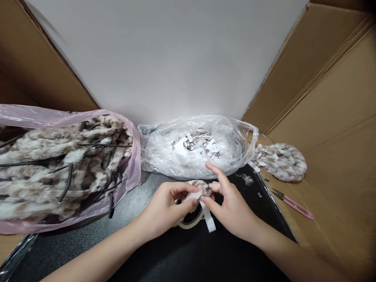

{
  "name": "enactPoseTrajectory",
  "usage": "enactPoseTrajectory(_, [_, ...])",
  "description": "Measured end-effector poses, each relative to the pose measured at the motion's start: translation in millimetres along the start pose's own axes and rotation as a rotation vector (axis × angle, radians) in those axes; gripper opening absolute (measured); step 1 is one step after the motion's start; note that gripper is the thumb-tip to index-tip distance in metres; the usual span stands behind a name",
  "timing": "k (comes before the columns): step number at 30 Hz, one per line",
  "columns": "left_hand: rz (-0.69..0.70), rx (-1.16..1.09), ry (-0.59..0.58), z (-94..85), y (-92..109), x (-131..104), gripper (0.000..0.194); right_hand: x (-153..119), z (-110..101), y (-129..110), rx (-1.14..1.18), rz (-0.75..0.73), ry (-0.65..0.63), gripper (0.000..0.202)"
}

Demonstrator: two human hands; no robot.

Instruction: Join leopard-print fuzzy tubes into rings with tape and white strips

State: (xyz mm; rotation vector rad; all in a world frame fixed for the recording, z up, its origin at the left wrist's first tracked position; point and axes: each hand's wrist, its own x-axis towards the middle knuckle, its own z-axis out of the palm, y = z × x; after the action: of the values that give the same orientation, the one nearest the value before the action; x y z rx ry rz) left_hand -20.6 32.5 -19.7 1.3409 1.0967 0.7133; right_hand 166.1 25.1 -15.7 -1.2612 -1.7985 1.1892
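Note:
Both hands pinch a mottled white and brown fur piece (196, 184) above a black surface. My left hand (169, 205) grips its left side between thumb and fingers. On its right side, my right hand (227, 203) pinches it with the thumb, the index finger raised away. A white strip (208, 217) hangs down by the right thumb; whether it is joined to the fur I cannot tell. Under the hands lies a cream-coloured ring like a tape roll (190, 225), partly hidden by fingers and fur.
Left, a pink plastic bag (133, 164) holds fur strips (64, 176) with black cords. Ahead, a clear bag (155, 156) contains white paper scraps (199, 143). Pink thread snips (293, 203) and a braided fur piece (282, 162) lie right. Cardboard walls (331, 90) flank the black surface (188, 258).

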Motion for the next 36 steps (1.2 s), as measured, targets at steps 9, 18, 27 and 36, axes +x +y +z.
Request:
enactPoseTrajectory(9, [-0.070,-0.076,0.011,1.3,-3.1,1.5,0.023,-8.6,0.7,-7.0,0.011,-0.080,0.029,0.068])
enactPoseTrajectory(18, [0.137,0.169,0.046,1.1,0.1,-4.9,0.015,-2.3,5.0,1.4,0.038,-0.011,0.059,0.067])
enactPoseTrajectory(27, [0.054,0.016,-0.028,1.5,4.7,-5.5,0.021,1.3,0.1,-2.1,0.059,0.082,-0.004,0.070])
enactPoseTrajectory(36, [0.039,0.025,-0.101,-1.9,2.7,-7.7,0.018,5.7,-7.9,1.8,0.157,0.228,-0.135,0.078])
